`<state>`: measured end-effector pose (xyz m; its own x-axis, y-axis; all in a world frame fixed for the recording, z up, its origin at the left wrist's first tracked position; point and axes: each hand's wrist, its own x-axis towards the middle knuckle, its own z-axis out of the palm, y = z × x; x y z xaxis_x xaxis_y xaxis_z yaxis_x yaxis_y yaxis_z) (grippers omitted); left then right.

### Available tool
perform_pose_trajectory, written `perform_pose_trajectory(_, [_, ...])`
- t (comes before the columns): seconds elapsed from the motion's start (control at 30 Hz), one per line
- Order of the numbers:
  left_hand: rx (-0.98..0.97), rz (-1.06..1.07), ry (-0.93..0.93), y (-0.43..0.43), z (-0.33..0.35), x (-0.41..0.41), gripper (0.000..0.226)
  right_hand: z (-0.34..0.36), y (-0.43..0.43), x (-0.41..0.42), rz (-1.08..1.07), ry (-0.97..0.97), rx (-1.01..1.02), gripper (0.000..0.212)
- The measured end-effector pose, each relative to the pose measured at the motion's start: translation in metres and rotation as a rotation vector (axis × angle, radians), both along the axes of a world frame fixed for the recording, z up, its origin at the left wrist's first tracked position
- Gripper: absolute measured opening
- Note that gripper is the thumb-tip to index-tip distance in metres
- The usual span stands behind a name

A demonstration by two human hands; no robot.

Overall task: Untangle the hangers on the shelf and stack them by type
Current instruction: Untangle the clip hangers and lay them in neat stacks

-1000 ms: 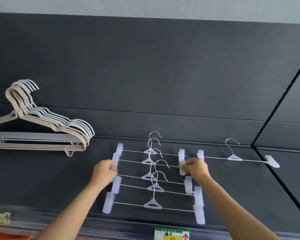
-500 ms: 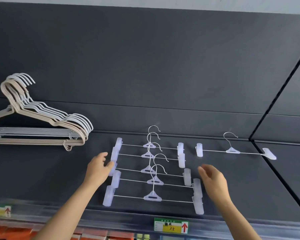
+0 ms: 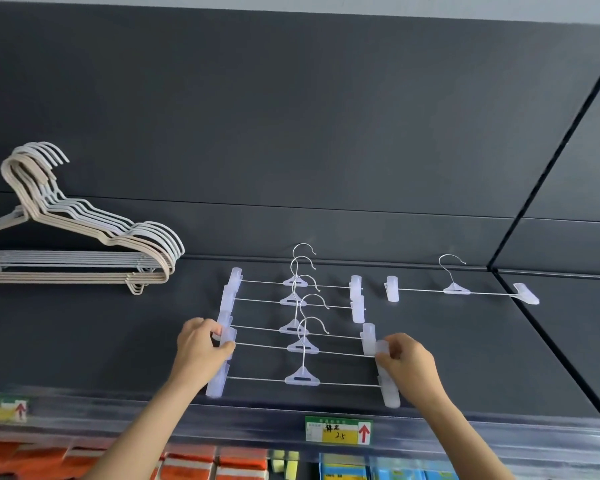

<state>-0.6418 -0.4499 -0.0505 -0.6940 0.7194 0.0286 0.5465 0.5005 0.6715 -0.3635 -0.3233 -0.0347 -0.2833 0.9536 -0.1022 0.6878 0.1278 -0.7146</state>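
Several clear-plastic clip hangers with wire hooks lie in an overlapping row on the dark shelf. My left hand pinches the left clip of the second hanger from the front. My right hand pinches that hanger's right clip. One more clip hanger lies apart to the right. A stack of beige and white coat hangers rests at the left.
The shelf's front edge carries a green and yellow price label and another label at the left. Packaged goods in orange and blue sit on the shelf below. A dark back panel rises behind the hangers.
Both hands let go of a hanger further back, moved toward me and closed on the two end clips of the second hanger from the front. The view has shifted downward.
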Motion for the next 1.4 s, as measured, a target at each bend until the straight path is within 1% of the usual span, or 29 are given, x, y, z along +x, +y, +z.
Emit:
perform_pose_trajectory(0.07, [-0.014,0.004,-0.02,0.001,0.001,-0.001,0.011,-0.001,0.0,-0.003,0.002,-0.038,-0.013,0.012])
perform_pose_trajectory(0.13, [-0.018,0.007,-0.041,0.002,0.001,0.001,0.01,0.0,0.0,-0.006,0.012,-0.1,-0.02,0.025])
perform_pose_trajectory(0.17, [-0.013,0.009,-0.051,0.002,0.001,0.002,0.009,0.001,0.001,-0.009,0.02,-0.127,-0.019,0.027])
perform_pose_trajectory(0.27, [0.007,0.008,-0.073,0.004,0.002,0.005,0.006,0.004,0.008,-0.016,0.035,-0.171,-0.026,0.024])
perform_pose_trajectory(0.43, [0.011,0.01,-0.091,0.005,0.006,0.008,0.005,0.005,0.02,-0.026,-0.054,-0.128,-0.051,0.015])
perform_pose_trajectory(0.6, [-0.005,0.048,-0.117,0.003,0.008,0.004,0.005,0.003,0.025,-0.027,-0.06,-0.175,-0.045,0.014])
perform_pose_trajectory(0.73, [0.006,0.059,-0.106,0.0,0.007,0.001,0.004,0.002,0.026,-0.027,-0.064,-0.193,-0.042,0.02])
perform_pose_trajectory(0.87, [-0.001,0.065,-0.091,-0.001,0.007,0.004,0.004,0.0,0.025,-0.026,-0.065,-0.154,-0.029,0.019])
perform_pose_trajectory(1.0, [-0.022,0.065,-0.088,-0.004,0.008,0.005,0.006,0.002,0.02,-0.021,-0.062,-0.054,-0.017,0.028])
perform_pose_trajectory(1.07, [-0.034,0.074,-0.083,-0.005,0.01,0.005,0.009,0.002,0.017,-0.014,-0.074,0.008,0.001,0.029])
perform_pose_trajectory(1.13, [-0.029,0.087,-0.034,-0.006,0.013,0.008,0.014,0.002,0.014,-0.006,-0.066,0.038,0.01,0.027])
perform_pose_trajectory(1.2, [-0.007,0.114,0.064,-0.005,0.019,0.014,0.025,0.0,0.013,0.003,-0.063,0.053,0.03,0.028])
perform_pose_trajectory(1.23, [0.023,0.104,0.119,-0.003,0.023,0.02,0.027,-0.001,0.014,0.008,-0.064,0.054,0.046,0.029])
perform_pose_trajectory(1.3, [0.071,0.033,0.183,0.006,0.029,0.035,0.03,0.0,0.014,0.019,-0.056,0.039,0.087,0.029])
perform_pose_trajectory(1.4, [0.078,-0.114,0.227,0.028,0.035,0.066,0.036,0.004,0.015,0.043,-0.034,-0.028,0.16,0.034])
